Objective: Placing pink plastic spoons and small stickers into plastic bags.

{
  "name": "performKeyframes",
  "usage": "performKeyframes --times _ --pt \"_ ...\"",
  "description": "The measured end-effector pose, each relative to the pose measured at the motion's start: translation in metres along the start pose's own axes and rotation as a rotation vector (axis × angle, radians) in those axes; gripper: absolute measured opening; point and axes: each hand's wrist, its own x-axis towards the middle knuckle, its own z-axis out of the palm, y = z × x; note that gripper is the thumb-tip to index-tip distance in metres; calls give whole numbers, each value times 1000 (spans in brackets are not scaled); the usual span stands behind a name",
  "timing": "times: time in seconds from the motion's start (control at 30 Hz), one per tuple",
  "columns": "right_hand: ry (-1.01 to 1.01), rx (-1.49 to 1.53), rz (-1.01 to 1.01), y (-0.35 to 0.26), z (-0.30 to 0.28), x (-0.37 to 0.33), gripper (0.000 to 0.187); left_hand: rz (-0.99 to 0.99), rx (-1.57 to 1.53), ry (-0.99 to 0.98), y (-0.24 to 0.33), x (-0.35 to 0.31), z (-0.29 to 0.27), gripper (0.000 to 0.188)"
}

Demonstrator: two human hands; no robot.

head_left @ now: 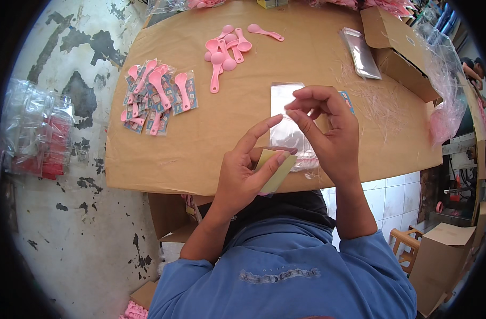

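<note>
My left hand (242, 169) holds a flat, yellow-green card or pad (275, 173) under its thumb, with the index finger stretched out. Whether it is one sheet or a stack, I cannot tell. Up and to the right, my right hand (331, 125) is curled with thumb and fingertips together. Anything pinched there is too small to make out. Beneath both hands lies a pile of clear plastic bags (286, 94) at the table's near edge. A blue printed card (347, 101) peeks out behind the right hand.
Loose pink spoons (215, 66) lie at the far middle of the brown-covered table (190, 154). Bagged pink spoons with blue cards (159, 90) are heaped at left. At right are another bag stack (361, 53), an open cardboard box (397, 58) and thin plastic strips (373, 103).
</note>
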Motion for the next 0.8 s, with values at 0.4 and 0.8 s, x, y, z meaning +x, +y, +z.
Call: performKeyframes --times 0.4,0.8 --pt "185 -692 -503 -1 15 -9 21 123 110 134 -13 -2 -1 57" --pt "160 -676 -514 3 16 -4 22 106 388 57 6 -6 -2 60"
